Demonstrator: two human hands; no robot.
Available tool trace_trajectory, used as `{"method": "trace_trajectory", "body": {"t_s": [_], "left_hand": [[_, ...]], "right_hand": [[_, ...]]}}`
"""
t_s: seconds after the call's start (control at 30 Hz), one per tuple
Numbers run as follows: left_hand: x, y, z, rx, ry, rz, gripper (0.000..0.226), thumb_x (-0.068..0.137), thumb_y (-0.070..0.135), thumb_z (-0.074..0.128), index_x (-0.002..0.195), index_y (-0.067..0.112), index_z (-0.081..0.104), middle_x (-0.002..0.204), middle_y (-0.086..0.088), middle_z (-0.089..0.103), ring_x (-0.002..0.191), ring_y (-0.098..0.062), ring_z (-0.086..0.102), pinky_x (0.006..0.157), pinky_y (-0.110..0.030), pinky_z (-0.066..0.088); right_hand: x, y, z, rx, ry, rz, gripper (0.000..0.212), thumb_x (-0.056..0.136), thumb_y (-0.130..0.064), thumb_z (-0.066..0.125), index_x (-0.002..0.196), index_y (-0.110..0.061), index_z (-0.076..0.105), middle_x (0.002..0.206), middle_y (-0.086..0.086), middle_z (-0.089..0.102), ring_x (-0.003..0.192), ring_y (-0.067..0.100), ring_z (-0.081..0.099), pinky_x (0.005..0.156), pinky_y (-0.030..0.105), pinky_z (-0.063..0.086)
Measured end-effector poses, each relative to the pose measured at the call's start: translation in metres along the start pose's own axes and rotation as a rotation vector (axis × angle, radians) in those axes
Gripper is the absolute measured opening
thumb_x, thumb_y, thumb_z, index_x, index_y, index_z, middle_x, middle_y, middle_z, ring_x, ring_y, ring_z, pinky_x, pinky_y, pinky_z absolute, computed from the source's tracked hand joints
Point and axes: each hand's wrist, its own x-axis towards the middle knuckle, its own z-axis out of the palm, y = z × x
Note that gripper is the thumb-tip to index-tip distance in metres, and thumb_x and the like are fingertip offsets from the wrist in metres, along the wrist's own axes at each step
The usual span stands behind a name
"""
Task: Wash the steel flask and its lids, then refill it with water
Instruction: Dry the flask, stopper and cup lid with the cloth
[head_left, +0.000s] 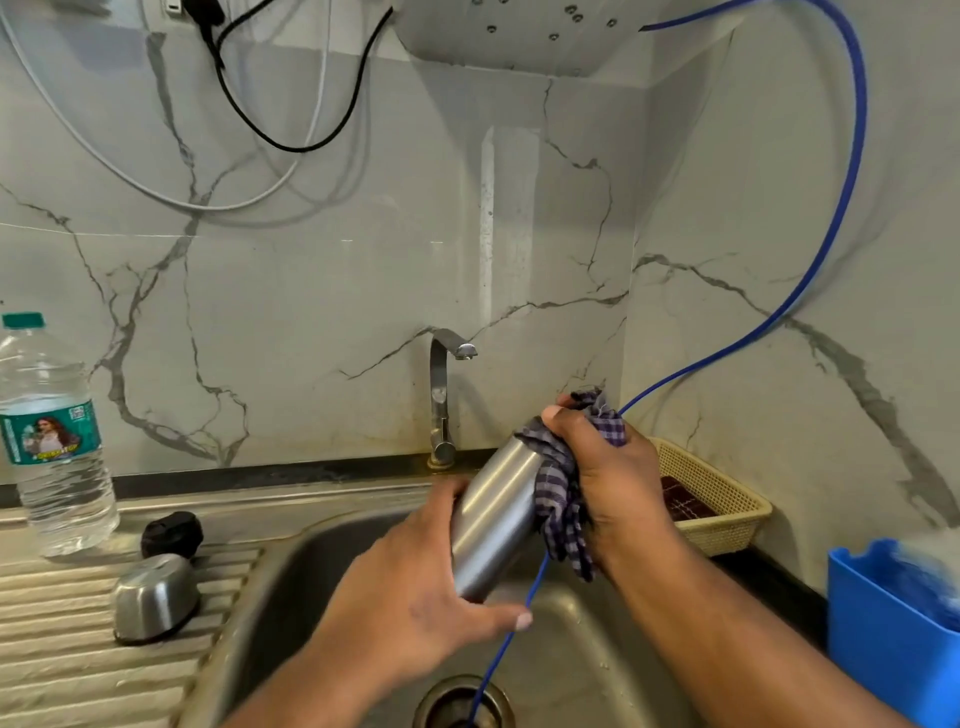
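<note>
the left grip (415, 587) is clamped round the lower body of the steel flask (493, 519), fingers curled over the far side and thumb underneath. the right grip (613, 478) is clamped on a checked cloth (558, 499) bunched over the flask's upper end, so its mouth is hidden. the flask is held tilted in the air above the sink (311, 597), base towards the person, covered end up near the tap (441, 395).

a thin blue tube (852, 156) loops down the wall, passes behind the right grip and runs on to the drain. on the ribbed draining part of the bench to the left lie a steel lid (156, 597) and, just behind it, a black lid (172, 532), with a plastic water bottle (52, 441) beyond them.

the flask looks rigid and smooth-walled, probably light while empty and slippery where wet. a full wrap round the mid body, as the left grip has it, seems the safest hold. the cloth is limp and adds friction at the top, which should help when turning or wiping there.
</note>
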Motion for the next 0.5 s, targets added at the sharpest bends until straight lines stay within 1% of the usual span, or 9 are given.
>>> {"method": "trace_trajectory", "body": {"t_s": [0.07, 0.13, 0.2, 0.23, 0.3, 0.33, 0.4, 0.43, 0.5], "left_hand": [[-0.002, 0.006, 0.006, 0.055, 0.038, 0.030, 0.096, 0.063, 0.072, 0.081, 0.134, 0.046, 0.021, 0.106, 0.022, 0.049, 0.096, -0.002, 0.058, 0.088, -0.021, 0.051], [0.002, -0.003, -0.004, -0.103, -0.097, 0.046, 0.082, 0.066, 0.060, 0.085, 0.126, 0.045, 0.031, 0.103, 0.021, 0.057, 0.093, -0.001, 0.062, 0.085, -0.017, 0.052], [0.006, -0.017, -0.017, -0.475, -0.379, 0.055, 0.071, 0.068, 0.044, 0.090, 0.127, 0.037, 0.051, 0.109, 0.011, 0.071, 0.097, -0.007, 0.069, 0.090, -0.028, 0.058], [0.005, -0.023, -0.020, -0.701, -0.543, 0.071, 0.066, 0.071, 0.034, 0.087, 0.130, 0.027, 0.058, 0.113, 0.002, 0.073, 0.098, -0.016, 0.071, 0.091, -0.037, 0.059], [0.000, -0.031, -0.017, -1.074, -0.849, 0.082, 0.058, 0.081, 0.019, 0.077, 0.135, 0.010, 0.057, 0.115, -0.019, 0.068, 0.095, -0.034, 0.069, 0.087, -0.044, 0.057], [-0.001, -0.032, -0.012, -1.194, -0.970, 0.076, 0.059, 0.084, 0.018, 0.073, 0.138, 0.006, 0.053, 0.114, -0.022, 0.064, 0.094, -0.035, 0.068, 0.087, -0.044, 0.056], [0.001, -0.033, -0.007, -1.327, -1.088, 0.061, 0.061, 0.089, 0.027, 0.068, 0.142, 0.007, 0.048, 0.113, -0.017, 0.061, 0.094, -0.030, 0.067, 0.087, -0.043, 0.054], [0.003, -0.033, -0.006, -1.361, -1.088, 0.062, 0.061, 0.090, 0.032, 0.066, 0.142, 0.008, 0.048, 0.113, -0.014, 0.061, 0.095, -0.028, 0.067, 0.088, -0.043, 0.054], [0.006, -0.030, -0.006, -1.439, -1.026, 0.025, 0.064, 0.088, 0.036, 0.071, 0.141, 0.007, 0.050, 0.112, -0.014, 0.062, 0.094, -0.029, 0.068, 0.087, -0.046, 0.056]], "right_hand": [[-0.003, -0.001, 0.002, -0.024, -0.017, -0.007, 0.022, 0.079, -0.008, 0.083, 0.100, -0.009, 0.076, 0.082, 0.008, 0.077, 0.073, 0.021, 0.073, 0.062, 0.028, 0.058], [-0.001, -0.003, 0.000, 0.003, -0.102, 0.006, 0.024, 0.079, -0.009, 0.083, 0.101, -0.009, 0.076, 0.085, 0.008, 0.076, 0.076, 0.022, 0.073, 0.064, 0.028, 0.059], [0.002, -0.001, -0.005, 0.090, -0.274, 0.056, 0.040, 0.069, -0.020, 0.090, 0.105, -0.011, 0.076, 0.094, 0.012, 0.074, 0.087, 0.028, 0.071, 0.078, 0.036, 0.061], [0.002, 0.002, -0.006, 0.148, -0.386, 0.090, 0.050, 0.062, -0.026, 0.093, 0.107, -0.012, 0.075, 0.099, 0.013, 0.072, 0.094, 0.032, 0.069, 0.089, 0.042, 0.057], [0.000, 0.008, -0.008, 0.314, -0.590, 0.162, 0.055, 0.061, -0.028, 0.094, 0.109, -0.013, 0.071, 0.103, 0.012, 0.069, 0.100, 0.034, 0.067, 0.097, 0.046, 0.053], [-0.001, 0.009, -0.010, 0.390, -0.646, 0.196, 0.052, 0.064, -0.028, 0.093, 0.109, -0.014, 0.070, 0.104, 0.010, 0.068, 0.101, 0.032, 0.067, 0.097, 0.045, 0.055], [-0.003, 0.008, -0.009, 0.418, -0.612, 0.220, 0.047, 0.069, -0.033, 0.091, 0.108, -0.017, 0.070, 0.107, 0.008, 0.067, 0.101, 0.029, 0.067, 0.096, 0.044, 0.055], [-0.002, 0.009, -0.008, 0.343, -0.517, 0.199, 0.046, 0.069, -0.039, 0.091, 0.105, -0.019, 0.072, 0.107, 0.009, 0.069, 0.100, 0.029, 0.067, 0.096, 0.045, 0.054], [0.001, 0.009, -0.006, 0.113, -0.175, 0.094, 0.037, 0.073, -0.043, 0.088, 0.097, -0.018, 0.076, 0.099, 0.013, 0.073, 0.091, 0.029, 0.070, 0.089, 0.045, 0.056]]}}
